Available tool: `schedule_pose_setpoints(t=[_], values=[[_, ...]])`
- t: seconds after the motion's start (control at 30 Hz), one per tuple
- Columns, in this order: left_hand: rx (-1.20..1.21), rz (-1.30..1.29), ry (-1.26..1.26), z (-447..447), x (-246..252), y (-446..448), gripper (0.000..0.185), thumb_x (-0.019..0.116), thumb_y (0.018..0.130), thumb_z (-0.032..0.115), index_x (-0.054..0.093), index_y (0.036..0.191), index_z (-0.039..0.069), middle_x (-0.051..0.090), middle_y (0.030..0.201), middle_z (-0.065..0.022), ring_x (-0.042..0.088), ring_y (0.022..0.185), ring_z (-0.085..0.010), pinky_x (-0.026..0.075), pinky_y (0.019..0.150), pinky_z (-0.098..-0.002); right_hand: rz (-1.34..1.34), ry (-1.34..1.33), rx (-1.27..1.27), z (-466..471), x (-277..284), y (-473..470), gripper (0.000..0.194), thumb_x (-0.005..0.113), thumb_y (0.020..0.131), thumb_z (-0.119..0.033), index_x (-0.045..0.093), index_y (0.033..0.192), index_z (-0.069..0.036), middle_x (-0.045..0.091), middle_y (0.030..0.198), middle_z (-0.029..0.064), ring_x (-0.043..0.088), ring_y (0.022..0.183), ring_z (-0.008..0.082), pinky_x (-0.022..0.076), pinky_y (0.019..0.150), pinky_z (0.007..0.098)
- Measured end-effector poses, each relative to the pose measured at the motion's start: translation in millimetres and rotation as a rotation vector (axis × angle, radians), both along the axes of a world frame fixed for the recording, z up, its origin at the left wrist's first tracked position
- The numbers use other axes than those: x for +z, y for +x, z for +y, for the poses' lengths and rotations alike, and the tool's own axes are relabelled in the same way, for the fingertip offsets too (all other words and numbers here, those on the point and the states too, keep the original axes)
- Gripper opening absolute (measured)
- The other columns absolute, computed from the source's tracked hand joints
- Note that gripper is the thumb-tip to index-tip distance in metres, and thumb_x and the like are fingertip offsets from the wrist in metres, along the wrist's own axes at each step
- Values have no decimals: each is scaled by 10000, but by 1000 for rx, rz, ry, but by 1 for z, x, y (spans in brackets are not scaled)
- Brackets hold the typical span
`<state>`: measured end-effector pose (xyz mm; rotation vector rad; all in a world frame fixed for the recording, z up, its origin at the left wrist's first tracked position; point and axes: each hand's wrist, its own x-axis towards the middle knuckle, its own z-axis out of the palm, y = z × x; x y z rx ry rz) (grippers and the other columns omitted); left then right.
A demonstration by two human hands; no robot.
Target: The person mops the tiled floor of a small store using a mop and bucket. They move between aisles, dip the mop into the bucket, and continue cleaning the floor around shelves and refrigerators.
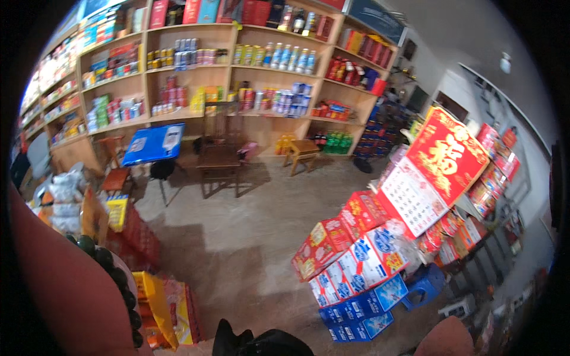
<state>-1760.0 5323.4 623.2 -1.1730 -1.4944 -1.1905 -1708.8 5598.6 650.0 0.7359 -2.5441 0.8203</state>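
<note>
A bare left forearm [67, 280], very close to the camera, fills the lower left. Around its wrist runs a bracelet of dark round beads [118, 278]. My left hand itself is out of view. At the bottom right shows a rounded patch of bare skin [445, 340]; which part of the body it is I cannot tell, and my right hand is not in view. Before me lie stacked red cartons [327, 242], white-and-blue cartons [356, 262] and blue cartons [356, 311]. A red and white wall calendar [434, 171] leans over them. A black shape [267, 342] at the bottom edge is unclear.
Wooden shelves [231, 66] with cans, bottles and boxes line the back. Before them stand a blue-covered small table [153, 144], a dark wooden chair [219, 158] and a wooden stool [303, 149]. A blue plastic stool [425, 285] stands right, yellow boxes [158, 307] left.
</note>
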Motion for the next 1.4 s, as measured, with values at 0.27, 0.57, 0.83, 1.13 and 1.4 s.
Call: schedule_pose_setpoints(t=[0.27, 0.57, 0.83, 1.13, 1.4], values=[[202, 32, -11, 0, 8, 53, 278, 476, 751, 258, 471, 927, 43, 472, 951, -157, 461, 841, -261, 381, 743, -375, 114, 18, 183, 5, 10, -14, 261, 464, 794, -137, 503, 1008, 8, 527, 1010, 124, 521, 901, 213, 423, 767, 312], [361, 8, -9, 20, -17, 74, 250, 471, 753, 240, 482, 901, 38, 485, 928, -150, 472, 825, -249, 388, 734, -363, 182, 42, 230, 14, 5, -23, 258, 469, 791, -143, 506, 998, 6, 529, 1004, 130, 521, 899, 215, 423, 764, 312], [418, -67, -15, 39, -41, 80, 228, 467, 755, 224, 491, 877, 33, 496, 907, -145, 482, 811, -238, 395, 725, -352, 203, 56, 250, 28, 2, -26, 255, 474, 788, -147, 509, 989, 5, 530, 999, 136, 520, 898, 217, 423, 762, 312], [382, -147, 8, 49, -53, 79, 205, 463, 757, 206, 501, 851, 27, 509, 884, -139, 492, 795, -227, 403, 715, -340, 202, 80, 218, 42, 6, -26, 253, 480, 784, -153, 513, 980, 4, 532, 992, 142, 520, 896, 220, 422, 759, 312], [320, -69, -39, 43, -34, 58, 188, 459, 760, 191, 510, 827, 22, 520, 864, -133, 502, 781, -216, 410, 707, -329, 245, 108, 192, 44, 8, -21, 250, 485, 781, -158, 516, 971, 3, 533, 987, 147, 520, 895, 222, 422, 757, 312]])
